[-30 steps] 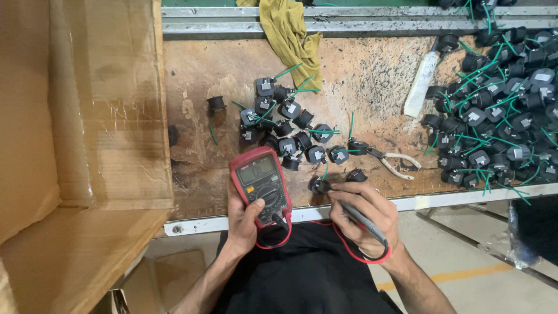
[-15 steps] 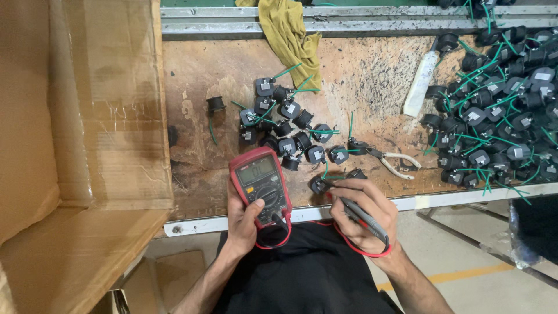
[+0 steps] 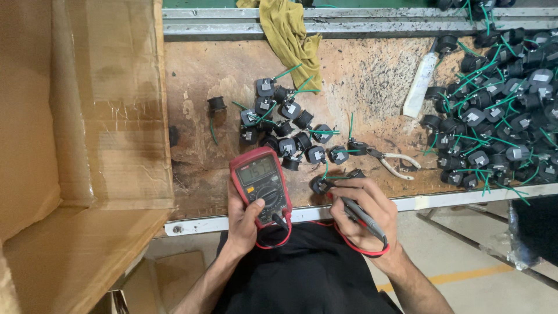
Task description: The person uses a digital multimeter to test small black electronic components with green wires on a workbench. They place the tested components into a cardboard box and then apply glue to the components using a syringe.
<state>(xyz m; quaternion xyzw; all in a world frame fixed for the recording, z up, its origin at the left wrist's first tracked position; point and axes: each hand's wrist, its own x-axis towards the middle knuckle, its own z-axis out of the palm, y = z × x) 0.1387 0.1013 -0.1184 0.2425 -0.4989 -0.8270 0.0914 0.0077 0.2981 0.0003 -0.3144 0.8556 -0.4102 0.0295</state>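
Note:
My left hand grips a red multimeter from below at the front edge of the worn wooden bench; its thumb rests near the dial. My right hand holds a dark test probe and presses against a small black component with green wires lying on the bench. A red lead loops from the meter to the probe, across my dark shirt.
A cluster of black components with green wires lies mid-bench; a bigger heap fills the right side. Pliers, a white tube and a yellow rag lie nearby. A cardboard box stands at left.
My right hand has shifted a little on the component, with the probe moved closer to it. The left hand and the meter have stayed in place.

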